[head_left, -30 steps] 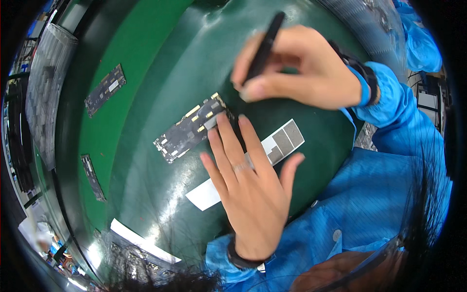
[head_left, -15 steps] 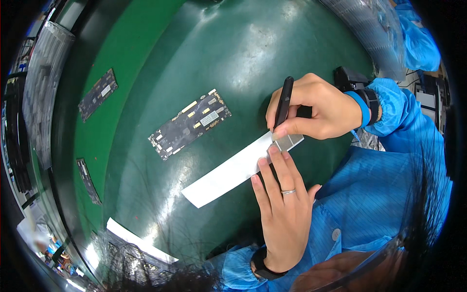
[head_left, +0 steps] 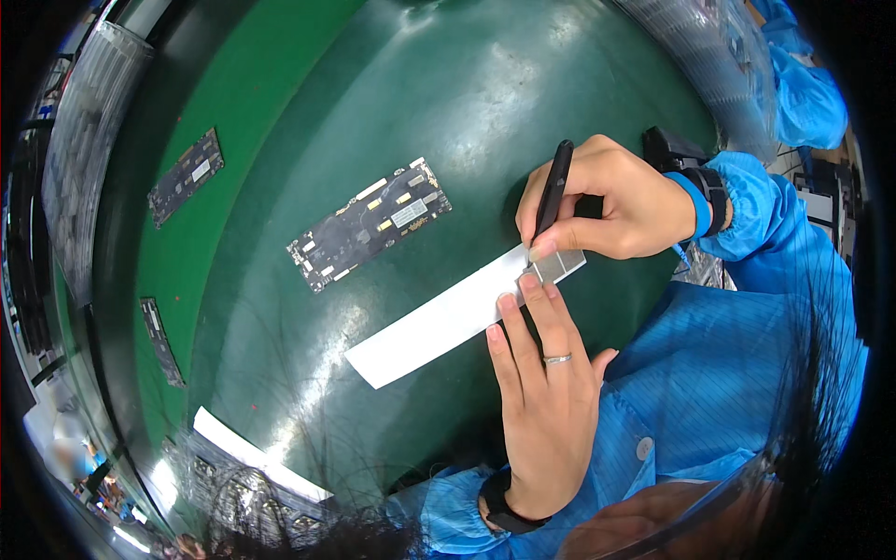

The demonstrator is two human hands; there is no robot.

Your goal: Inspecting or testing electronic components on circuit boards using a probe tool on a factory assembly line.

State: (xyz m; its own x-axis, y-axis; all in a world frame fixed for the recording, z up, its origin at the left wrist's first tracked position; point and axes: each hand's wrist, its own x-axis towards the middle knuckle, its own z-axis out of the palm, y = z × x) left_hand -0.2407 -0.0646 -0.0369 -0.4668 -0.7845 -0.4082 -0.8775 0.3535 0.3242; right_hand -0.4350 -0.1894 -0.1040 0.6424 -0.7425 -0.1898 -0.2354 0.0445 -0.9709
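Note:
A white backing strip (head_left: 439,322) lies slantwise on the table, with grey rectangular stickers (head_left: 560,266) at its right end. My left hand (head_left: 551,392) rests flat, fingers stretched out, its fingertips on the strip's near edge beside the stickers. In my right hand (head_left: 602,201) a slim black pen-shaped tool (head_left: 553,191) stands nearly upright, gripped between thumb and fingers. Its lower end meets the strip where the white part borders the grey stickers; the very tip is hidden by my thumb. Left of the strip lies a long dark circuit board (head_left: 359,233) with a silver label.
Two more circuit boards, one upper (head_left: 187,177) and one lower (head_left: 162,342), lie on the bright green band at the left. Another white strip (head_left: 257,457) is at the lower left. Stacked clear plastic trays stand at the upper right (head_left: 714,61) and far left (head_left: 93,140).
The view has shifted slightly, moving the boards and strip a little in the picture. Both hands keep nearly the same pose, with the black tool still at the stickers' border.

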